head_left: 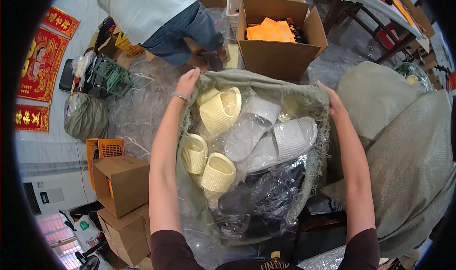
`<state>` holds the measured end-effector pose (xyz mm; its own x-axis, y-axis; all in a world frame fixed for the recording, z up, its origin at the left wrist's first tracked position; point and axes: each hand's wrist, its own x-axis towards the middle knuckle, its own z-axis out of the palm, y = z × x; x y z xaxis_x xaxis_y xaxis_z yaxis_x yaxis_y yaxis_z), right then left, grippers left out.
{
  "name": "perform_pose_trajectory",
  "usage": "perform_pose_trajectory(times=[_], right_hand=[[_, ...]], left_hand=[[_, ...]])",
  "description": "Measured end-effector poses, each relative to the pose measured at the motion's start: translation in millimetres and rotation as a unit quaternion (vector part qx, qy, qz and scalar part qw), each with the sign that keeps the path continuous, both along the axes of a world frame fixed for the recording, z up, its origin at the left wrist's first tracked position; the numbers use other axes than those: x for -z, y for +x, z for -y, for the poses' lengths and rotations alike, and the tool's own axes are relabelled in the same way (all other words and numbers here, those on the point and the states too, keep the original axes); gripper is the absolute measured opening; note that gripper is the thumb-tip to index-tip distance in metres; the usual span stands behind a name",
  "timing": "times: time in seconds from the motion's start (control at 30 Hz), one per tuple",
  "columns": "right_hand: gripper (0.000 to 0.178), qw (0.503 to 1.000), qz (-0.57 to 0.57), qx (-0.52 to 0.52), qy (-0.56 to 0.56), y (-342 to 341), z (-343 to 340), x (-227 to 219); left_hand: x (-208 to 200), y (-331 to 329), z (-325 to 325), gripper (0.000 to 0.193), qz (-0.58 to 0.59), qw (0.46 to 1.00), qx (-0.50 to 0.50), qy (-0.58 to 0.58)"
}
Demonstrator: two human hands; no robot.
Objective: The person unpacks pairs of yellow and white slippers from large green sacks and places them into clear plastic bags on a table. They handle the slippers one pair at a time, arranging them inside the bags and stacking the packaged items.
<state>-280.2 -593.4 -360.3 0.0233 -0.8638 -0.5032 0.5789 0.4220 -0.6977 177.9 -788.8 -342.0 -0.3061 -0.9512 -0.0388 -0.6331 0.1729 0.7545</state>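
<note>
A large grey-green woven sack [266,80] stands before me with its frayed mouth spread wide. My left hand [188,82] is closed on its far left rim, and my right hand [331,99] grips the far right rim. Inside lie slippers in clear plastic bags: pale yellow slippers [221,113] on the left, light grey slippers [289,139] at the middle and right, and black slippers [261,198] toward me. The fingertips of both hands are partly hidden by the cloth.
Beyond the sack stands an open cardboard box [280,56] with orange packets. A person in blue shorts [183,35] bends beside it. Bulky full sacks [403,142] crowd the right. Cardboard boxes [126,184] are stacked at left, near an orange crate [107,147].
</note>
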Motion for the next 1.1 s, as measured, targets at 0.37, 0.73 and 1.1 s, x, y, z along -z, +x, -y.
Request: perform_pose_trajectory(times=[0.37,0.73,1.1], right_hand=[[0.030,0.609,-0.773,0.167,-0.064,44,17,28],[0.026,0.634,-0.731,-0.021,-0.251,74,25,29],[0.026,0.859,-0.494,0.030,-0.131,32,50,54]], left_hand=[[57,4,50,0.053,0.168,0.940,-0.293,-0.039],[-27,19,-92,0.036,0.280,0.891,0.073,-0.349],[22,59,32,0.027,-0.252,0.863,-0.279,0.338]])
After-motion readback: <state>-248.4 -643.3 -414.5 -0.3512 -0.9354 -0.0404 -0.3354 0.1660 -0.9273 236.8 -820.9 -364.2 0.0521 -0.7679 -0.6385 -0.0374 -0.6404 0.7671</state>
